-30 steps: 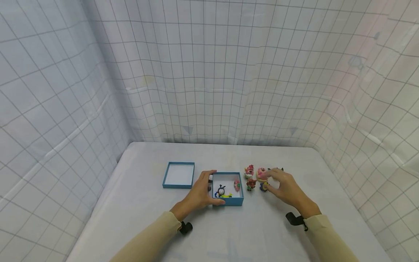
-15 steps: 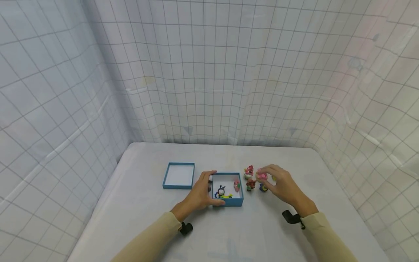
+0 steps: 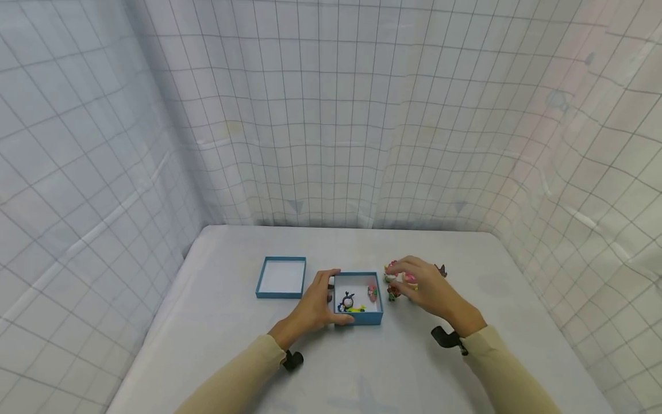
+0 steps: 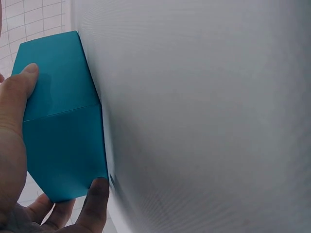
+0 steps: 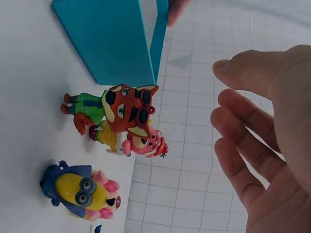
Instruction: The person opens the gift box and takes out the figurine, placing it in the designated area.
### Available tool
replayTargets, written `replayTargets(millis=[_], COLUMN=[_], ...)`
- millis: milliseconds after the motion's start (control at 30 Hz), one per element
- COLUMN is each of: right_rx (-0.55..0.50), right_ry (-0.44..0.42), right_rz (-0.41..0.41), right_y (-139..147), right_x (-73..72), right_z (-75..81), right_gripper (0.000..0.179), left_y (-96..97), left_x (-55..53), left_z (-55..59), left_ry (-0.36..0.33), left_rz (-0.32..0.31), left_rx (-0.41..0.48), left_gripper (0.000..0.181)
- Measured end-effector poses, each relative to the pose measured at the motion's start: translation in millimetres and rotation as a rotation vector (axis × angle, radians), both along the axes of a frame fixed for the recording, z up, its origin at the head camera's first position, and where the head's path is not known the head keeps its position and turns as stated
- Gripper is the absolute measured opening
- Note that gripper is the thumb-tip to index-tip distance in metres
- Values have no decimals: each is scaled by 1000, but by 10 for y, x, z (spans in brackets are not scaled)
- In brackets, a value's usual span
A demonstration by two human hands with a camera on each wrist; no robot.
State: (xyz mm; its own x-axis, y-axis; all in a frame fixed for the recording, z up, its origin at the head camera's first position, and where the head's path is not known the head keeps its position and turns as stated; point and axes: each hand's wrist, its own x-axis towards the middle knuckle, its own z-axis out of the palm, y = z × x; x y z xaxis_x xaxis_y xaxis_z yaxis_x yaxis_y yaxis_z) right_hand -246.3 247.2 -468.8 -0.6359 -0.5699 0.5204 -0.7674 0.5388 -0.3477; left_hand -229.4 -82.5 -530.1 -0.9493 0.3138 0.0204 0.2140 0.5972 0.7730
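My left hand point(image 3: 312, 306) grips the open blue box point(image 3: 359, 319) by its left side, thumb on the front wall and fingers at the back and side. Inside lie a dark long-eared figurine point(image 3: 347, 301), a pink one point(image 3: 372, 292) and something yellow. Above the toy cluster right of the box hovers my right hand point(image 3: 431, 294), its fingers apart and holding nothing. Beneath it stand a fox figurine point(image 5: 127, 108), a pink figurine with a strawberry on its head point(image 5: 148, 143) and a Minion figurine point(image 5: 80, 190), with a pink figurine behind the Minion partly hidden.
A shallow blue lid point(image 3: 281, 295) lies to the left of the box, white inside facing up. A dark small figurine point(image 3: 441, 270) shows just beyond my right hand. White gridded curtains point(image 3: 331, 144) enclose the table's back and sides.
My right hand has moved left over the figurines, from the Minion's side toward the fox and strawberry-topped ones. My left hand and the box have stayed in place.
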Motion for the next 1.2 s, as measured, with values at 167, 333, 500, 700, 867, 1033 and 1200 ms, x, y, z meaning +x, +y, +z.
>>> replayTargets(millis=[167, 333, 500, 700, 867, 1033, 1200], right_rx=[14, 91, 160, 244, 268, 296, 328], right_ry=[-29, -123, -192, -266, -374, -395, -415], right_rz=[71, 70, 87, 98, 130, 158, 173], right_y=[-141, -283, -440, -595, -687, -763, -839], right_x=[-11, -26, -75, -138, -181, -229, -270], right_z=[40, 83, 109, 131, 113, 82, 77], right_gripper=[36, 34, 32, 32, 37, 40, 43], left_y=[-15, -23, -40, -46, -40, -38, -36], left_x=[8, 17, 16, 4, -7, -17, -19], left_z=[-23, -37, -39, -22, -20, -31, -28], left_ry=[-6, 6, 5, 15, 15, 16, 20], left_rz=[6, -12, -18, -21, -28, -41, -51], left_rx=[12, 10, 12, 13, 15, 26, 39], left_gripper=[125, 125, 125, 125, 124, 123, 123])
